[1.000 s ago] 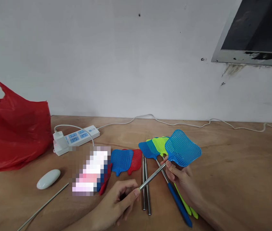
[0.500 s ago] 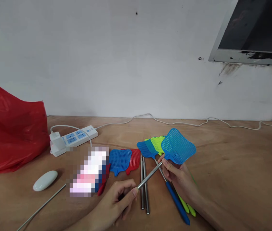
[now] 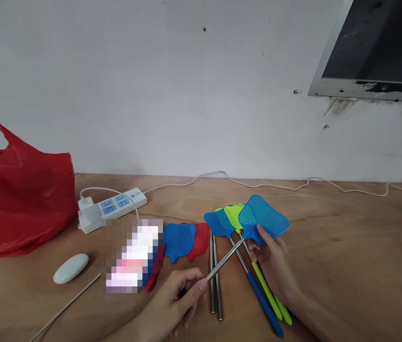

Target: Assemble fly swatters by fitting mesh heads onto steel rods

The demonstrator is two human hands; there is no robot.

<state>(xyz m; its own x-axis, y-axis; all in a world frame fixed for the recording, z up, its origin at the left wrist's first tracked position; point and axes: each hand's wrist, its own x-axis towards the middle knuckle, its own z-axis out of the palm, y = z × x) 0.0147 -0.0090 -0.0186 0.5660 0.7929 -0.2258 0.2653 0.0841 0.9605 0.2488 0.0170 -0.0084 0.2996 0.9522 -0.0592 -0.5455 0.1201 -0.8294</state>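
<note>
My left hand (image 3: 175, 299) pinches the near end of a thin metal rod (image 3: 224, 261) that slants up to the right. The rod's far end meets the neck of a blue fly swatter head (image 3: 263, 219), which my right hand (image 3: 274, 261) holds from below with curled fingers. Under that head lie more swatters: a blue one (image 3: 218, 223) and green ones (image 3: 235, 214), with a blue handle (image 3: 263, 301) and green handles (image 3: 270, 294) running toward me. Two loose metal rods (image 3: 215, 278) lie side by side between my hands.
Loose blue (image 3: 179, 240) and red (image 3: 201, 237) swatter heads lie beside a blurred-out packet. A white power strip (image 3: 113, 206), a red plastic bag (image 3: 19, 190), a pale oval object (image 3: 70, 268) and another long rod (image 3: 65, 306) are on the left. A white cable (image 3: 275, 185) runs along the wall.
The blue swatter head has come down a little toward the pile. My right hand's grip has shifted further under the head. My left hand has hardly moved.
</note>
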